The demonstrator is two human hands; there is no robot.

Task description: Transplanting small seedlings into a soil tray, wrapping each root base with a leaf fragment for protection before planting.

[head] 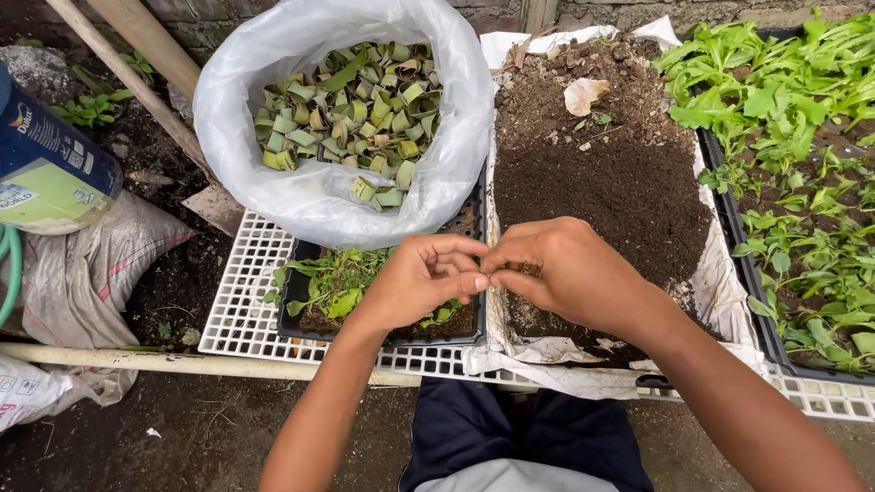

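Left hand (421, 278): fingers curled nearly closed, tips meeting those of the right hand (563, 271) above the seam between two trays; thumb and forefinger look pinched on something small, too hidden to identify

Right hand: fingers bent inward, likewise pinching at the same spot; contents not discernible

Soil tray (720, 273): white-lined, filled with dark soil, bare of plants; right hand just over its near left corner

Seedling tray (293, 290): black, small, a clump of green seedlings still in it, under the left hand

Bag (237, 118): clear plastic, full of folded leaf cups, behind the seedling tray

Grid rack (241, 301): white, carrying both trays

Planted tray (729, 196): far right, already crowded with green seedlings

Progress, as judged: soil laid, nothing yet set in it
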